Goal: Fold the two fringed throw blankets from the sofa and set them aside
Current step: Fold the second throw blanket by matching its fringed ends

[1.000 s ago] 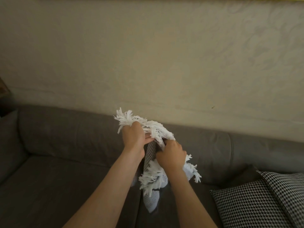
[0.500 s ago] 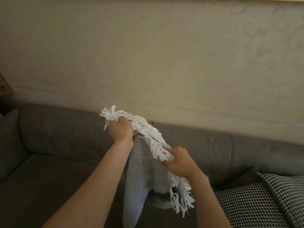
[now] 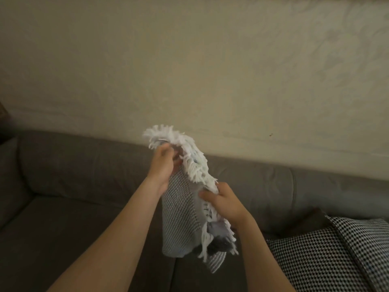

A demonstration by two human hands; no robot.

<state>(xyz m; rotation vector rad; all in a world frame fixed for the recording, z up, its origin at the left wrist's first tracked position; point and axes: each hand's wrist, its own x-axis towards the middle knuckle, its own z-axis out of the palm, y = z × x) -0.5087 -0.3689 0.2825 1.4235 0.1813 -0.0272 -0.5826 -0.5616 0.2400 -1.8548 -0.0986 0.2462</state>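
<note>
The throw blanket (image 3: 181,218) I grip is coarse woven cloth, its fringe (image 3: 195,167) fluffy white yarn; the sofa (image 3: 63,182) is matt grey fabric, the wall (image 3: 210,70) rough.

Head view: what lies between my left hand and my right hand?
The white fringe of the throw blanket runs from the left hand to the right hand, both gripping it, as the head view shows; its checked cloth hangs below.
</note>
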